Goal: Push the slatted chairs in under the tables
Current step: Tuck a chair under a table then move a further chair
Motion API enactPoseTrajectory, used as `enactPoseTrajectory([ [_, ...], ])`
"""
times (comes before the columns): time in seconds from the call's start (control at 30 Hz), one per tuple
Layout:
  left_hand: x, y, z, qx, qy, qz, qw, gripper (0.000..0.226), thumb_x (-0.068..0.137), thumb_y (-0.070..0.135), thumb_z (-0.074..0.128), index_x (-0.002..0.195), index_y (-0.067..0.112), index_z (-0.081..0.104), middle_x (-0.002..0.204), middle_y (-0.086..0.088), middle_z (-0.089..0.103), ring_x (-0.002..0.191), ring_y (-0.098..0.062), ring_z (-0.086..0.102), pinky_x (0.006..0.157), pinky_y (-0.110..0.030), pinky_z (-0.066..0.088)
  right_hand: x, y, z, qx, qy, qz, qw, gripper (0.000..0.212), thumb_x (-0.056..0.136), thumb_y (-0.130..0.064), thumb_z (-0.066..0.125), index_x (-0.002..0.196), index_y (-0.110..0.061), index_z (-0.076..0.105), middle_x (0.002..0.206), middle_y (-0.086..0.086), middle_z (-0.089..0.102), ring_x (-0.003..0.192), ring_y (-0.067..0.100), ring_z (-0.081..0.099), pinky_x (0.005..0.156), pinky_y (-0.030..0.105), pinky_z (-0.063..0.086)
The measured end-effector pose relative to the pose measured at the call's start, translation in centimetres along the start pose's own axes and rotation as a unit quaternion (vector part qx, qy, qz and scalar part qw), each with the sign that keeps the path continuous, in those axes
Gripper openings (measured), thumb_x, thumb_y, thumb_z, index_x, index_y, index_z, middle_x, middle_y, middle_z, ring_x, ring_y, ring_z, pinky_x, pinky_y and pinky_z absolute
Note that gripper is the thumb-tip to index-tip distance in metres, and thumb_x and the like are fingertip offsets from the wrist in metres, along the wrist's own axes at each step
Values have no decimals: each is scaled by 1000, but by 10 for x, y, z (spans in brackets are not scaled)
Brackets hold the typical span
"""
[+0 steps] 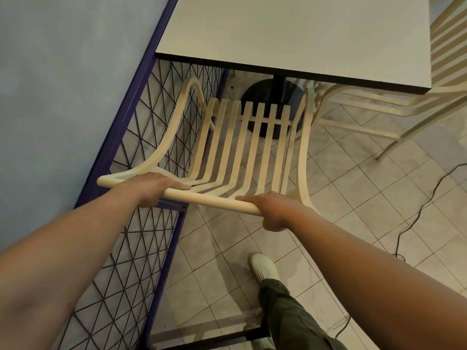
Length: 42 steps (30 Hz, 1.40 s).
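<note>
A cream slatted chair [242,147] stands in front of me, its seat front just short of the near edge of a light grey table [290,34]. My left hand [151,189] grips the left part of the chair's top rail. My right hand [271,210] grips the rail's right end. The table's black pedestal base [255,97] shows beyond the seat slats. A second cream slatted chair [394,102] sits at the table's right side, partly under the top.
A purple-framed wire-mesh partition [141,137] runs along the chair's left side against a pale blue wall [63,72]. A black cable [424,205] trails over the tiled floor at right. My shoe [262,267] and trouser leg are below.
</note>
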<state>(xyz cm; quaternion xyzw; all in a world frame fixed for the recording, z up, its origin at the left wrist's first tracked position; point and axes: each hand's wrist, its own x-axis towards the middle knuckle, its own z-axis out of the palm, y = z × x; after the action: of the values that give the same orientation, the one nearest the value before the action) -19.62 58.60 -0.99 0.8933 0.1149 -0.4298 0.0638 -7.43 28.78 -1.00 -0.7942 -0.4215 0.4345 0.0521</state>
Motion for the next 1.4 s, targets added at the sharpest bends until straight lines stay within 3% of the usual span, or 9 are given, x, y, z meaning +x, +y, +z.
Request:
enactPoseTrajectory([
  [0.33,-8,10,-3,10,13,-6,1000,87,93,-1,57,150,60,31,143,2,53,121,-22,55,93,-41,51,-2,3,0,3,-8,9,1000,85,91,-6,63,157,-43,23,131,5,55,97,15,48,84,30,45],
  [0.5,-10,13,-9,8,1,-7,1000,85,94,1,53,149,61,31,143,-1,52,123,-25,54,95,-42,49,-1,2,-1,-10,-3,16,1000,85,90,-9,63,155,-46,24,129,1,56,91,13,46,78,30,42],
  [0.6,-9,11,-8,10,1,-10,1000,86,94,1,53,147,64,30,142,-1,51,118,-25,56,89,-40,50,3,3,0,-8,-2,26,1000,85,90,-10,63,154,-49,23,128,-1,56,93,14,49,78,30,46],
  [0.7,-9,11,-10,22,0,-1,1000,85,94,3,53,147,65,29,137,0,53,112,-23,56,85,-40,49,2,2,0,-13,-3,37,999,84,90,-11,62,154,-50,23,126,-2,56,91,13,49,70,27,41],
  [0.83,-6,4,-10,16,-18,25,999,92,88,6,62,149,65,24,137,5,55,109,-20,57,84,-41,54,5,0,2,6,5,79,997,80,90,-17,62,154,-48,25,133,-3,56,96,14,50,82,31,46],
  [0.97,-3,-10,-9,-12,-33,58,998,97,86,5,62,146,69,20,133,7,53,105,-16,55,82,-37,52,9,-6,4,34,12,121,992,72,90,-35,64,152,-48,29,136,-3,56,112,19,56,96,39,48],
  [1.23,5,-20,-9,-12,-61,118,991,94,91,0,57,154,59,19,119,3,53,95,-17,56,82,-40,54,10,-20,6,-3,-3,170,985,78,93,-9,60,153,-49,28,133,-4,53,99,11,47,89,29,43],
  [1.4,7,-32,-8,-4,-61,134,989,95,90,-1,58,156,55,18,119,4,51,99,-18,56,87,-42,55,13,-25,13,-2,10,159,987,80,93,-7,62,154,-48,28,133,-6,55,109,14,53,95,33,45],
])
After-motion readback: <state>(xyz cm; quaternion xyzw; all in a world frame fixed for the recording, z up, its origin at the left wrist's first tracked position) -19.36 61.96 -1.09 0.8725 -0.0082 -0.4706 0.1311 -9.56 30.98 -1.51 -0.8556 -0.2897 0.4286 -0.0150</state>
